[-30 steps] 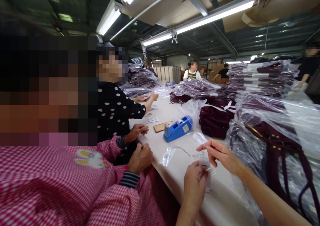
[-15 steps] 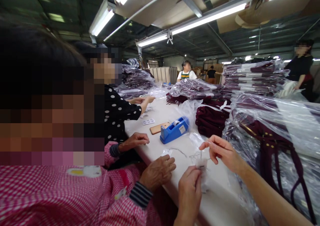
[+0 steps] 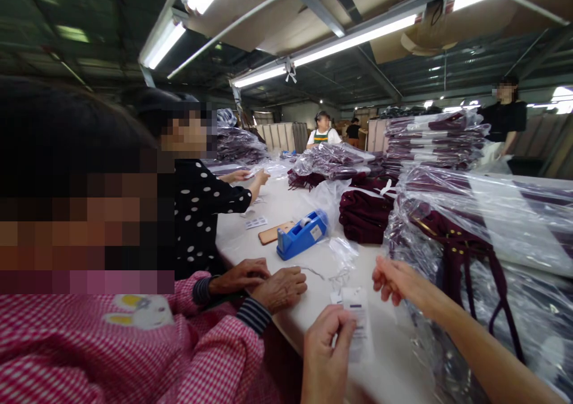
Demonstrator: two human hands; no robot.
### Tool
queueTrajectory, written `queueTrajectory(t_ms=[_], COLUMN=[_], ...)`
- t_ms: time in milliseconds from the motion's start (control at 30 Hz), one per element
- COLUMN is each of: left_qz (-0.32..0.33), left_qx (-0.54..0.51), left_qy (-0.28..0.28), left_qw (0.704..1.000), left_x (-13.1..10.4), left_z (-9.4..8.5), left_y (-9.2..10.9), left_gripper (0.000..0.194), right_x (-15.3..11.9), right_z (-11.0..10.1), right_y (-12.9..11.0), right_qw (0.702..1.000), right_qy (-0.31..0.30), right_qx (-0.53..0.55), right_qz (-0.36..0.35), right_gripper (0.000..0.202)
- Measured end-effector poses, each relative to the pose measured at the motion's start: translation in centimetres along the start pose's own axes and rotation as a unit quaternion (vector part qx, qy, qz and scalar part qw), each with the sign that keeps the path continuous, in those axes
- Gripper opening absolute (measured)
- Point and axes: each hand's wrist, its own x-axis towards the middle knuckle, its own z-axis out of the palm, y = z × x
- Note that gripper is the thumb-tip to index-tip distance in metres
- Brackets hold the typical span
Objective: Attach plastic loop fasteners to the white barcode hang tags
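Lower left, a pink checked sleeve (image 3: 224, 362), with a co-worker's hands (image 3: 284, 287) near the edge of the white bench (image 3: 237, 252). Above those, toward the middle of the frame, a phone (image 3: 274, 233) lying flat, then a blue tape dispenser (image 3: 301, 240) just beside. Below the dispenser, a thin cord (image 3: 312, 271) close to the co-worker's fingertips; could be dragged off by a careless sleeve.

Lower centre, the left hand (image 3: 329, 344), thumb and fingers clamped on a white printed tag (image 3: 356, 308), tilted over the bench. Held at one side only, so could twist or slip from a loosened pinch. Just above, loose strings (image 3: 343, 275); could tangle if swept together.

Right of centre, bundled dark red clothes (image 3: 364, 216). Below, apart from the tag, the right hand (image 3: 394, 280), fingers curled inward; impossible to tell whether closed fully or pinching a thread. Far right, plastic-wrapped clothes (image 3: 514, 225) near the right forearm; could slide or crumple from an elbow's nudge.
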Motion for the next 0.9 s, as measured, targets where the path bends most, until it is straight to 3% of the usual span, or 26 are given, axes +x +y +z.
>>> queueTrajectory(t_ms=[67,133,233,367,533,700,900], left_qz=[-0.020,-0.047,-0.102,-0.140,-0.084,-0.018,0.068], left_qx=[-0.037,-0.073,-0.126,-0.170,-0.098,-0.041,0.000], left_qy=[-0.019,-0.035,-0.049,-0.042,0.006,0.029,0.043], left_qw=[0.999,0.996,0.986,0.975,0.992,0.999,0.997], left_x=[0.0,0.0,0.0,-0.6,-2.1,-2.9,-3.5], left_z=[-0.1,0.0,0.3,0.7,1.7,2.3,1.5], left_y=[0.2,0.2,0.2,0.3,1.0,0.1,-0.6], left_gripper=[0.020,0.019,0.016,0.017,0.022,0.021,0.018], right_x=[-1.7,-3.1,-3.8,-3.4,-3.4,-3.7,-4.7], right_z=[0.5,1.3,2.4,2.7,2.6,2.7,1.8], right_y=[0.1,0.2,0.3,0.4,0.5,1.1,0.3], right_qw=[0.991,0.984,0.989,0.997,0.997,0.995,0.966], right_qy=[-0.124,-0.176,-0.146,-0.062,-0.020,-0.043,-0.086], right_qx=[-0.029,-0.012,0.030,0.000,-0.023,-0.018,-0.118], right_qz=[0.028,0.034,0.018,-0.045,-0.074,-0.084,-0.211], right_gripper=[0.040,0.037,0.036,0.035,0.033,0.027,0.012])
